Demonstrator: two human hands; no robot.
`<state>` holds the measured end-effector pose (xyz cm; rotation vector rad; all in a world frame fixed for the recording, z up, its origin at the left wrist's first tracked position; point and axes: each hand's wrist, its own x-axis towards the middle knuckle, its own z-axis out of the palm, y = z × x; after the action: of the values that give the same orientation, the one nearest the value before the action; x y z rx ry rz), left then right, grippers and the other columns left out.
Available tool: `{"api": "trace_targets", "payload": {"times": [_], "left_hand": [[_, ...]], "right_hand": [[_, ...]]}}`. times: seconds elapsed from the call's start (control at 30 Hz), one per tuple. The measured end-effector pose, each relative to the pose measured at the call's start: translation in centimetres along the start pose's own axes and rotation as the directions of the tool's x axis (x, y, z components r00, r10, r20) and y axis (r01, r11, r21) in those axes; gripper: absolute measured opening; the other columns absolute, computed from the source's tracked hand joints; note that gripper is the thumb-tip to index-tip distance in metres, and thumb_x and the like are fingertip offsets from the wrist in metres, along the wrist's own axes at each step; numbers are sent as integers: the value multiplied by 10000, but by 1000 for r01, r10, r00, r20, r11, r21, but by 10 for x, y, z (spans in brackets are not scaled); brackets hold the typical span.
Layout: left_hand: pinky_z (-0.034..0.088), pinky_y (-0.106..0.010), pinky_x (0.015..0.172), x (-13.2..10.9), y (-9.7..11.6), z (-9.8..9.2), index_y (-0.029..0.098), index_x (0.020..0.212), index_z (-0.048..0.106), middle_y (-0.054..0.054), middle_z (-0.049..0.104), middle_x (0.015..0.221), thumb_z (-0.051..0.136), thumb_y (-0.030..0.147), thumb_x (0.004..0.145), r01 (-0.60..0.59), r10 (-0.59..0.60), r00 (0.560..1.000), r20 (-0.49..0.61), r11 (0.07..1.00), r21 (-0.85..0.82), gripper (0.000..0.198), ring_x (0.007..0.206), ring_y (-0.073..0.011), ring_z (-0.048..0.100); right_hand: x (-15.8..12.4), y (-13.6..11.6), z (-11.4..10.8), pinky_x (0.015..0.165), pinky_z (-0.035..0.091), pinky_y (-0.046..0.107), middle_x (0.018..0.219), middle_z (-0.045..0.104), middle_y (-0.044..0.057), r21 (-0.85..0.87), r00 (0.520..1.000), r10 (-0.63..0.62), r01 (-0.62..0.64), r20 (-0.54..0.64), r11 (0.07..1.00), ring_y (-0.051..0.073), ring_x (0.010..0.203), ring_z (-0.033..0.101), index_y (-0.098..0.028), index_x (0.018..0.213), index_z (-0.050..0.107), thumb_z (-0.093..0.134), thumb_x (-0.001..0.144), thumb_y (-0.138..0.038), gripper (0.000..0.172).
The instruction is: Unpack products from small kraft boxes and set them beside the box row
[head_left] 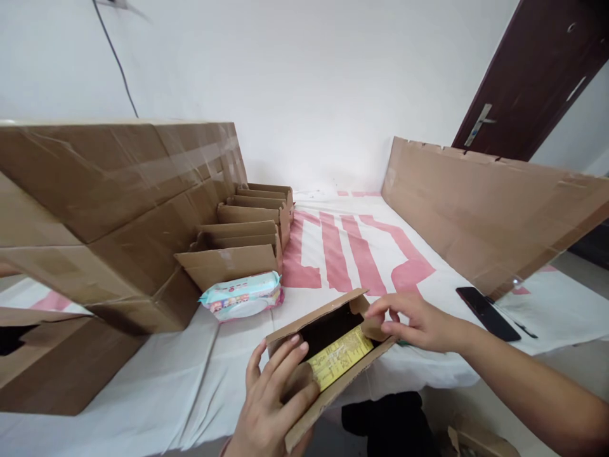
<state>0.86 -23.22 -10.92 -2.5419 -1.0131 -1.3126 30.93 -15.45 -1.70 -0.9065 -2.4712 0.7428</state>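
Observation:
My left hand grips the near end of a small open cardboard box, fingers wrapped over its side. Inside the box lies a pack with a yellow label. My right hand pinches the small end flap at the box's far right corner. The box is held just over the front edge of the table, its long top flap standing open. A pale blue wet-wipes pack lies on the table a little beyond the box, to the left.
The table wears a white cloth with red bars. A big taped carton fills the left; several small open boxes stand in a row beside it. A cardboard sheet leans at the right. Near it lies a black phone.

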Motion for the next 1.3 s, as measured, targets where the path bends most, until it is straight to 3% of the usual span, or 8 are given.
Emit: {"api": "trace_targets", "payload": {"times": [0.07,0.17,0.3,0.4,0.57,0.8,1.0,1.3], "left_hand": [[180,-622,1134,-2,-4,-1,211,971,646,-148,458,1420,622,147,755,-39,39,999,-1,999,27,226,1329,-355,444],[160,-617,1145,-5,-12,-3,191,945,602,-171,397,1476,640,133,715,-77,82,996,-35,989,124,240,1332,-351,443],[192,-621,1141,-11,-22,-7,229,905,543,-122,409,1475,709,163,669,-10,45,985,-167,978,207,295,1369,-353,396],[241,-615,1128,-15,-27,-8,257,880,518,-88,488,1405,765,214,654,68,-16,973,-232,973,219,337,1362,-345,404],[277,-617,1111,-20,-31,-8,249,905,513,-107,551,1291,805,200,642,158,-119,961,-249,977,142,396,1325,-356,443],[323,-617,1086,-19,-31,-6,239,911,526,-115,555,1255,792,130,653,193,-181,952,-245,981,25,386,1325,-367,434],[324,-591,1105,-17,-31,-4,235,934,524,-105,529,1276,782,135,656,190,-191,953,-235,981,-25,392,1330,-364,425],[328,-621,1092,-15,-31,-1,233,946,528,-106,536,1258,769,111,658,179,-189,954,-231,982,-65,394,1318,-372,432]], "right_hand": [[13,-10,-3,825,501,318,1066,677,93,-55,975,-29,42,220,998,178,913,622,-190,1239,564,471,974,-295,300],[17,-18,-4,880,480,342,1136,651,107,-165,963,-33,80,268,983,204,1008,600,-185,1235,574,463,971,-286,303],[0,-11,-3,803,487,345,1068,635,110,-326,999,41,-34,17,945,221,933,598,-183,1159,593,518,944,-395,311],[-22,5,-2,740,488,322,955,633,74,-272,986,122,-149,-115,951,194,825,587,-195,1123,576,559,915,-446,327],[-61,44,16,620,459,260,842,570,28,53,847,303,-312,-437,949,142,690,526,-197,1003,558,509,919,-396,222],[-105,78,74,566,403,205,671,587,-18,-25,764,640,-641,78,767,114,602,523,-158,848,611,499,795,-72,151],[-108,66,91,747,414,271,904,666,60,-169,768,639,-625,45,762,180,819,594,-153,983,633,509,737,-4,314],[-82,58,90,634,359,304,918,708,143,-532,773,599,-425,207,732,269,806,660,-134,1032,566,525,783,-95,255]]}}
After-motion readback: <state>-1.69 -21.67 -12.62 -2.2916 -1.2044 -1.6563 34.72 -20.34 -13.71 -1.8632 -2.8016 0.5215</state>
